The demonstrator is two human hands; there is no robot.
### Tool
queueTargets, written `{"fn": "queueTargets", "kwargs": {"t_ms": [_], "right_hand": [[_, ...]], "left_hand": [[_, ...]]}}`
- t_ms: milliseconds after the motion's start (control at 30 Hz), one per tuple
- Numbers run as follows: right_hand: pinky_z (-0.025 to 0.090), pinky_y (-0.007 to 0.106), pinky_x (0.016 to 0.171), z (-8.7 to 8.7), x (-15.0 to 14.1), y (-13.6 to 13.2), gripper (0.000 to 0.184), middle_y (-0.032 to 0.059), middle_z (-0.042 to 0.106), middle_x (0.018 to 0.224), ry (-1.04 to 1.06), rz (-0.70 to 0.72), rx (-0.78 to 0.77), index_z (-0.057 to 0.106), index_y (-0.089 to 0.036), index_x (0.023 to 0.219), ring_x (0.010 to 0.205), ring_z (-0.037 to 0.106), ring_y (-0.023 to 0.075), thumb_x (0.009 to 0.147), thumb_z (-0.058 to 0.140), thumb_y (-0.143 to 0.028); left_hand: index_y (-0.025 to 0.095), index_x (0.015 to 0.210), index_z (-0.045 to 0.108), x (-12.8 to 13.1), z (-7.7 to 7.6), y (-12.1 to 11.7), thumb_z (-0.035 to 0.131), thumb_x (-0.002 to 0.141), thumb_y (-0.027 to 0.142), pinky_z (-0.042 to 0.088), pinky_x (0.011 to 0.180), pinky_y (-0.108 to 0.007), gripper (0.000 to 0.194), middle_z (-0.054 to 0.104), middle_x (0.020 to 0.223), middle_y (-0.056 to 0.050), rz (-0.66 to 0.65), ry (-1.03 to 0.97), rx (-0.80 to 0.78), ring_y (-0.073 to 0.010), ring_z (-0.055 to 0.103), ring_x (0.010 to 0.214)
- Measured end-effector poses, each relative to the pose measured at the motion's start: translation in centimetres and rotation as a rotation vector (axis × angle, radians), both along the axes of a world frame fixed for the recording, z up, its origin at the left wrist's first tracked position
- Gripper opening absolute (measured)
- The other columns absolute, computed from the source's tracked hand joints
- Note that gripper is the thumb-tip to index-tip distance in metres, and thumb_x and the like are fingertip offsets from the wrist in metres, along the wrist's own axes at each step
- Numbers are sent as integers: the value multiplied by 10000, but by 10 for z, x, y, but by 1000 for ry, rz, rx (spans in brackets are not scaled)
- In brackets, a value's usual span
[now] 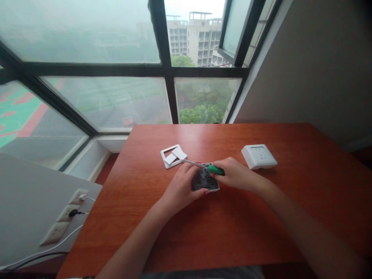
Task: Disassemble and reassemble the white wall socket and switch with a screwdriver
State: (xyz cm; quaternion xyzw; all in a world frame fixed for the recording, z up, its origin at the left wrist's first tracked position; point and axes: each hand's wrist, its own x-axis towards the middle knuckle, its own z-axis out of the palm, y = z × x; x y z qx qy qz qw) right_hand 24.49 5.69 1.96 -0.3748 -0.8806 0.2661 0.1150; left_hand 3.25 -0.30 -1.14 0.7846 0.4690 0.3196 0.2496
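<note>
My left hand (183, 184) is closed around the left side of a wall switch body (205, 181), its dark grey inner side facing up within a white rim. In my right hand (231, 173) is a screwdriver (216, 170) with a green and black handle. Its metal shaft points left, crossing over the far part of the switch body and above my left fingers. The tip appears near a white frame (167, 166) with loose white switch panels (171, 157) on it. Whether the shaft touches anything is unclear.
A white socket box (259, 156) stands on the wooden table (279, 232) to the right. Wall outlets (66, 213) with plugs and cables are at the lower left. Dark-framed windows (170, 71) rise behind the table's far edge.
</note>
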Motion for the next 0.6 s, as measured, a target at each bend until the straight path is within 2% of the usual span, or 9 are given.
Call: {"fn": "queueTargets", "kwargs": {"t_ms": [167,467,600], "right_hand": [[346,222,563,-2,0,0,88,27,712,751,42,-7,-44,655,-162,781,610,581,126,805,570,-164],[301,239,546,-5,6,2,168,15,659,683,7,-75,21,591,-173,705,590,542,119,844,572,-265],[359,248,583,6,7,-4,117,26,679,760,27,-101,-41,621,-177,856,653,584,146,848,571,-283]], "left_hand": [[197,1244,518,0,-1,0,803,688,275,432,1015,-425,629,553,1241,-109,-6,15,6,-280,519,1158],[231,1296,470,-1,-3,1,794,699,257,390,1076,-449,680,523,1316,-108,-35,-23,31,-283,479,1239],[230,1300,470,-1,-2,1,788,709,264,390,1078,-446,672,517,1328,-109,-41,-21,25,-278,474,1248]]}}
